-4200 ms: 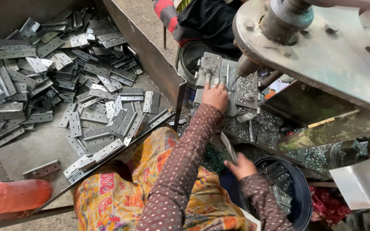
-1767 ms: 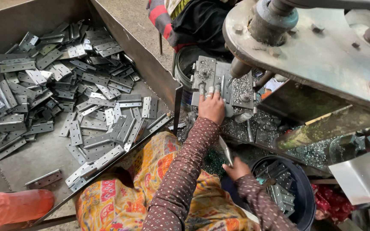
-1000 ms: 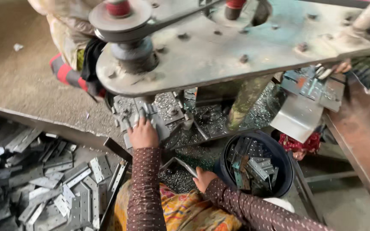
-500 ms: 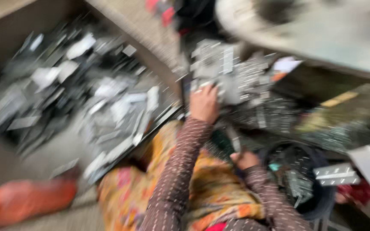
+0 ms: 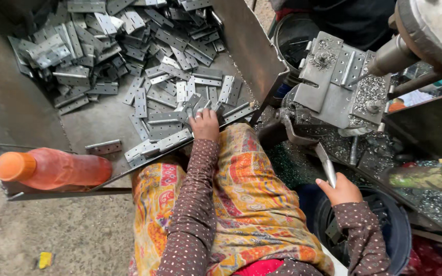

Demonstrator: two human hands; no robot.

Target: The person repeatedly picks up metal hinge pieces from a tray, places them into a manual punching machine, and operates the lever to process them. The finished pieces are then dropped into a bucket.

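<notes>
A worker's left hand (image 5: 205, 124) closes on a flat steel hinge plate (image 5: 200, 108) in the metal bin (image 5: 21, 115) while the right hand (image 5: 339, 190) grips a metal rod (image 5: 325, 163); sharp stamped edges could likely cut bare fingers.

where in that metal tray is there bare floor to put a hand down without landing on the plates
Bare tray floor lies between the plate heap and the lone plate by the orange bottle. Along the near edge, around the left hand, plates are crowded. The tray's far end is piled deep.
</notes>
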